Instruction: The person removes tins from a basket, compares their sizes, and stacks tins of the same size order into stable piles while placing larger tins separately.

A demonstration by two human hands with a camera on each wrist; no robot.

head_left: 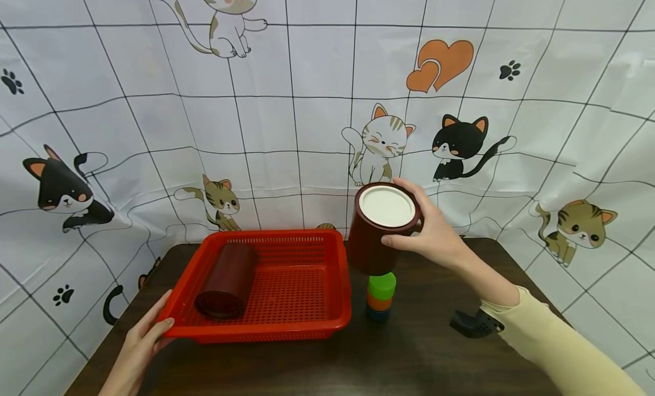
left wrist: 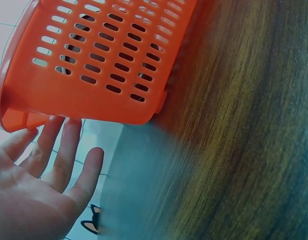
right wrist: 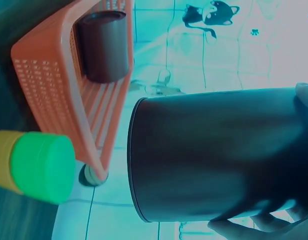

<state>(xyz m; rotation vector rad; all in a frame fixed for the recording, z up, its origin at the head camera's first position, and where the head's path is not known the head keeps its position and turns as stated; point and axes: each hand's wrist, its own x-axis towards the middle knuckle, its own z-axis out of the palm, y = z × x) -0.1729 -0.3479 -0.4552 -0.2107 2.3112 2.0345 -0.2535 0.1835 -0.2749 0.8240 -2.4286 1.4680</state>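
Note:
My right hand point(head_left: 427, 228) grips a dark brown canister point(head_left: 376, 257) with a cream round end, held up just right of the red basket. The canister's side fills much of the right wrist view, with fingers along its edge. My left hand point(head_left: 140, 345) holds the rim of the red plastic basket point(head_left: 266, 332) at its near left corner. Seen from the left wrist, the fingers point(left wrist: 69, 140) touch the basket's edge from outside. A second brown canister point(head_left: 230, 279) lies on its side inside the basket, on the left.
A small stack of green, orange and blue round pieces point(head_left: 381, 294) stands on the dark wooden table point(head_left: 430, 350), beneath the raised canister. A white cloth with cat drawings point(head_left: 317, 129) hangs behind and around the table. A black device point(head_left: 476, 324) sits at the right wrist.

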